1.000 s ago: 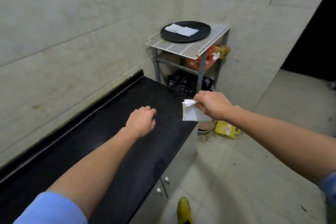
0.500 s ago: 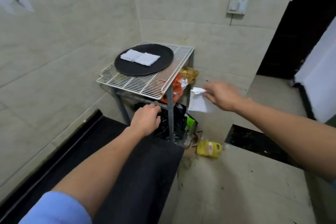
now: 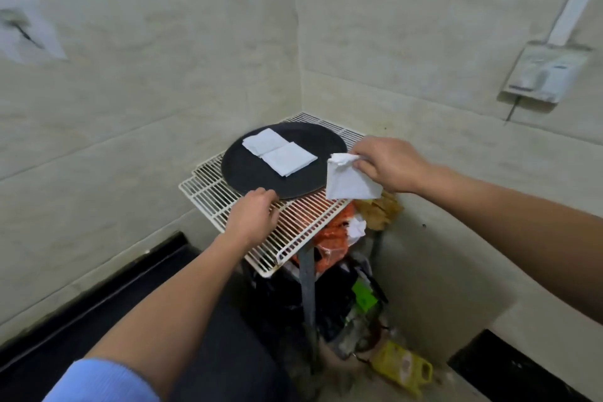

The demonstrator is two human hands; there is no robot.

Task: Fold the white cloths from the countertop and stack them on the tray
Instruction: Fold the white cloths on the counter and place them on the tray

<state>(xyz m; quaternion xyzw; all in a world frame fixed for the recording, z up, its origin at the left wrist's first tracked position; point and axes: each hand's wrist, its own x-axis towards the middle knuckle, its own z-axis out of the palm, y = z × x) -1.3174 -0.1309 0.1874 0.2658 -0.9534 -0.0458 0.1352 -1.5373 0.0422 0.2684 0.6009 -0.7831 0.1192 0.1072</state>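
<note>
Third folded cloth held beside the tray, not yet stacked.
The right hand pinches a folded white cloth just right of the black tray, where two folded cloths already lie; the left hand curls at its near rim, grip unclear.

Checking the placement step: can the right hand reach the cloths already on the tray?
Likely yes: the right hand, pinching a folded cloth, hovers beside the tray, with nothing between it and the two cloths there; the left hand is aside.
</note>
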